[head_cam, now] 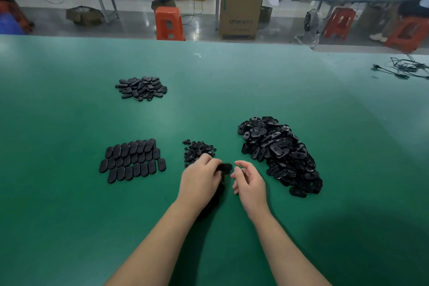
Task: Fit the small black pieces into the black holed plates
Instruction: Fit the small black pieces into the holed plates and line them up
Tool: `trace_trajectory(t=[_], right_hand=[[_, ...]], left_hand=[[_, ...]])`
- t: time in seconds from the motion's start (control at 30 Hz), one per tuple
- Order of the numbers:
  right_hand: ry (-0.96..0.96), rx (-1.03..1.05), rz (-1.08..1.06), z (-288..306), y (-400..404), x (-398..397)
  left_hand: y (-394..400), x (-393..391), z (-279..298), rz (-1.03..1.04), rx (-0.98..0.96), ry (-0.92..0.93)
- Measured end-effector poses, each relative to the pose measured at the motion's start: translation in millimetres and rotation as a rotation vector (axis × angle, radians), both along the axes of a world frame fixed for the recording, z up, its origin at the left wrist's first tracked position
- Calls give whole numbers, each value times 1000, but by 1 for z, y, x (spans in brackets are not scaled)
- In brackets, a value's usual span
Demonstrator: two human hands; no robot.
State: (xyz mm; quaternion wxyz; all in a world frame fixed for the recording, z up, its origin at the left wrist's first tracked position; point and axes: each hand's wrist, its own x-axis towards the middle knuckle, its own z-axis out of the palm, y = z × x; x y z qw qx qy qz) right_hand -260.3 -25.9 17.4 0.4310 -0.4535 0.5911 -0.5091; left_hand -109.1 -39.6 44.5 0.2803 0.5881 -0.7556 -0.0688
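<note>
Green matting covers the table [232, 90], and both forearms reach in from the bottom edge, where they are cut off. The left hand [200, 177] has its fingers curled round a dark plate [225, 168], which is blurred; only its right end shows past the fingertips, so its holes cannot be made out. The right hand [249, 181] sits just beside that plate, fingers loosely curled with thumb and forefinger close together; whether they pinch a small piece cannot be told, since nothing is visible between them.

Just beyond the left hand lies a little heap of small black pieces [197, 152], its near edge hidden behind the knuckles. To the right is a big loose pile of plates [281, 153], tumbled over one another so that the lower ones are buried. To the left, a neat patch of plates [133, 160] lies flat in overlapping rows, smooth sides up. Farther back on the left is another small heap of plates [141, 88], too distant to show detail.

A tangle of black cable [402, 68] runs off the right edge. Beyond the table stands an orange stool [168, 23] and a cardboard box [240, 15].
</note>
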Motion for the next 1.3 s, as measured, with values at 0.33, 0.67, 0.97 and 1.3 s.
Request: trace_trajectory(t=[0.33,0.67,0.97,1.3], right_hand=[[105,16,32,1,1,-1],[158,24,41,2,2,-1],[176,28,43,2,1,0],[169,43,41,2,3,-1]], left_hand=[[-17,164,-7,790,83,307],[-29,219,-13,972,203,343],[-28,203,-7,879,97,276],[-24,95,2,357,204,167]])
